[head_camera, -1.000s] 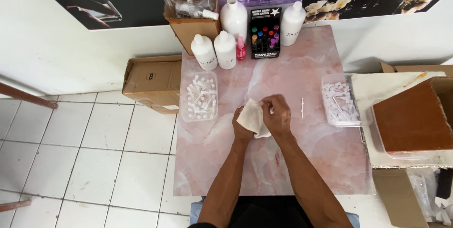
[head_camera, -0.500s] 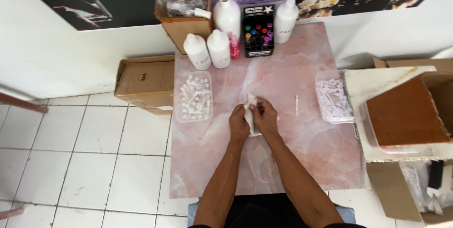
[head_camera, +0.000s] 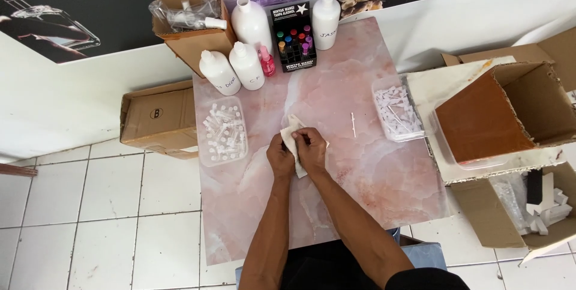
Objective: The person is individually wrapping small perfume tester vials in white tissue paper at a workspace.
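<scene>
- Your left hand (head_camera: pixel 279 157) and right hand (head_camera: pixel 311 148) were pressed together, both clamped on a white cloth (head_camera: pixel 292 133) at the middle of the pink marble tabletop (head_camera: pixel 360 170).
- A thin white stick (head_camera: pixel 353 124) lay just right of the hands.
- Clear trays of small vials (head_camera: pixel 222 131) and small white parts (head_camera: pixel 395 108) flanked you.

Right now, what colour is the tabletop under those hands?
Pink marble pattern with pale white veins on the tabletop, clearest in the head view.

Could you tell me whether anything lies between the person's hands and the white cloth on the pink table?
Nothing visible does: the left hand and right hand both already grip the crumpled white cloth directly.
</scene>
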